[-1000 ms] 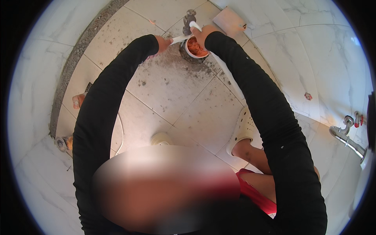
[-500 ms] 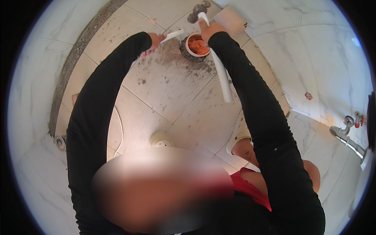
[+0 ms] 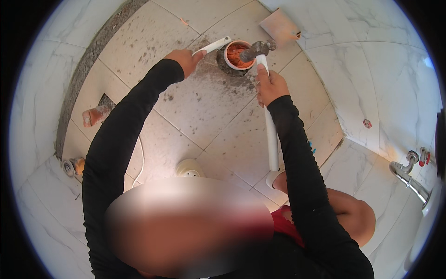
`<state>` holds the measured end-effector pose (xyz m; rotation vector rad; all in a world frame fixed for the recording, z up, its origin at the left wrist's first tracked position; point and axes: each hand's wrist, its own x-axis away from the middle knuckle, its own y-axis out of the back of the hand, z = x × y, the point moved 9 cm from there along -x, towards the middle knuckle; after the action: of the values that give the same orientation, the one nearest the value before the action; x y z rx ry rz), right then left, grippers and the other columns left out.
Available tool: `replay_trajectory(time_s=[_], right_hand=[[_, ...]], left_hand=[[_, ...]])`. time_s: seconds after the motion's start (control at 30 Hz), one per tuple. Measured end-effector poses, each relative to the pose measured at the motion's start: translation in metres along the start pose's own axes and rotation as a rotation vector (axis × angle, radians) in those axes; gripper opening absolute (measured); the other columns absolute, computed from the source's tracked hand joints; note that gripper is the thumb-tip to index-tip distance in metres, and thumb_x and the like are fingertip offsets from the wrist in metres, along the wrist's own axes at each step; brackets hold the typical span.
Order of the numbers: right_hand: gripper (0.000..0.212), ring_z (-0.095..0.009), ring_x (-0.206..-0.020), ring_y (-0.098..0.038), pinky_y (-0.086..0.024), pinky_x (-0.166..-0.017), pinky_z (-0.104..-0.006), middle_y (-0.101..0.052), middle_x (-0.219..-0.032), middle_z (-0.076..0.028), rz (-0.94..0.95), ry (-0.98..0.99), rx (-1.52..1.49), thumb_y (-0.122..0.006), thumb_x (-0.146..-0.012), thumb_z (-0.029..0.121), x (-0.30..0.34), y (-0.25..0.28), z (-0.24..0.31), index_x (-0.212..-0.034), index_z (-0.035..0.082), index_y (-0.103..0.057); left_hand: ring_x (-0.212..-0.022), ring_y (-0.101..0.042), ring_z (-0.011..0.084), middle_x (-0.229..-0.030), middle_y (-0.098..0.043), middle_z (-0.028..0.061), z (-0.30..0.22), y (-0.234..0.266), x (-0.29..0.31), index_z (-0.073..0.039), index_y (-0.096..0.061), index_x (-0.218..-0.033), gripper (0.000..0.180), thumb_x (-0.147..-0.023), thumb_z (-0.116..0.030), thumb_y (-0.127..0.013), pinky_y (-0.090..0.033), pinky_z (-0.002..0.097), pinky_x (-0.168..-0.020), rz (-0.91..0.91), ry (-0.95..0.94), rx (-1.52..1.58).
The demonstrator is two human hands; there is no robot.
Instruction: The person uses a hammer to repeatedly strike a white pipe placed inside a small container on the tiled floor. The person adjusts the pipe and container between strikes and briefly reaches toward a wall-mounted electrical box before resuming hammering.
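My left hand (image 3: 186,62) is closed around a slim white bar (image 3: 213,45) with a small hole near its far end. The bar's tip reaches the left rim of a round white pipe opening (image 3: 226,56) set in a chipped hole in the tiled floor. Crumpled orange material (image 3: 236,52) fills the opening. My right hand (image 3: 272,87) grips a hammer by its long white handle (image 3: 271,144). The hammer's dirty grey head (image 3: 258,50) hangs over the right side of the opening, covering part of it; whether it touches cannot be told.
A dusty flat block (image 3: 280,24) lies beyond the hammer. Left are a reddish pipe stub (image 3: 96,116) beside a floor hole and a round fitting (image 3: 69,167). A white cable (image 3: 141,160) and cream round object (image 3: 188,168) lie nearer. Chrome plumbing (image 3: 409,173) juts from the right wall.
My right hand has drawn the hammer nearer to me and rightward, bringing its head from beyond the opening to over its right side. My left hand has come slightly nearer, still holding the bar.
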<state>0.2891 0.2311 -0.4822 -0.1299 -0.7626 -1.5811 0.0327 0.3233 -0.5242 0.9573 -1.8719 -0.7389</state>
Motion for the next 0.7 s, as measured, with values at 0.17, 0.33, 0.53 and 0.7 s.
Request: replay_trajectory(time_s=[0.17, 0.33, 0.53, 0.7], right_hand=[[0.050, -0.010, -0.039, -0.043, -0.037, -0.037, -0.0287, -0.045, -0.057, 0.000, -0.056, -0.006, 0.035, -0.052, -0.100, 0.048, 0.000, 0.004, -0.012, -0.092, -0.001, -0.055], [0.055, -0.034, -0.069, -0.056, -0.045, -0.064, -0.0407, -0.059, -0.071, -0.018, -0.114, 0.203, 0.288, -0.049, -0.100, 0.049, -0.021, 0.011, 0.019, -0.091, -0.004, -0.060], [0.054, -0.020, -0.039, -0.053, -0.044, -0.042, -0.0362, -0.055, -0.057, -0.009, -0.521, 0.756, 0.341, -0.049, -0.100, 0.051, -0.045, 0.010, 0.090, -0.089, -0.001, -0.058], [0.061, -0.025, -0.043, -0.059, -0.051, -0.048, -0.0409, -0.059, -0.060, -0.015, -0.068, 0.265, 0.677, -0.045, -0.099, 0.055, -0.099, -0.027, 0.065, -0.092, -0.004, -0.060]], left_hand=[[-0.073, -0.066, 0.0398, -0.075, -0.066, 0.0224, -0.010, 0.001, 0.006, 0.004, -0.067, -0.088, 0.079, -0.101, -0.064, -0.029, -0.053, 0.0477, -0.071, -0.044, 0.020, -0.061], [-0.068, -0.066, 0.0368, -0.071, -0.065, 0.0208, -0.009, -0.004, 0.000, 0.003, -0.067, -0.085, 0.081, -0.101, -0.065, -0.026, -0.054, 0.0471, -0.068, 0.024, 0.052, -0.071], [-0.063, -0.066, 0.0318, -0.065, -0.065, 0.0163, 0.002, -0.006, -0.023, 0.001, -0.070, -0.082, 0.083, -0.101, -0.064, -0.023, -0.054, 0.0455, -0.063, 0.059, 0.073, -0.084], [-0.065, -0.067, 0.0308, -0.065, -0.065, 0.0164, -0.001, -0.009, -0.025, 0.002, -0.070, -0.081, 0.084, -0.102, -0.063, -0.021, -0.054, 0.0451, -0.065, 0.091, 0.051, -0.080]])
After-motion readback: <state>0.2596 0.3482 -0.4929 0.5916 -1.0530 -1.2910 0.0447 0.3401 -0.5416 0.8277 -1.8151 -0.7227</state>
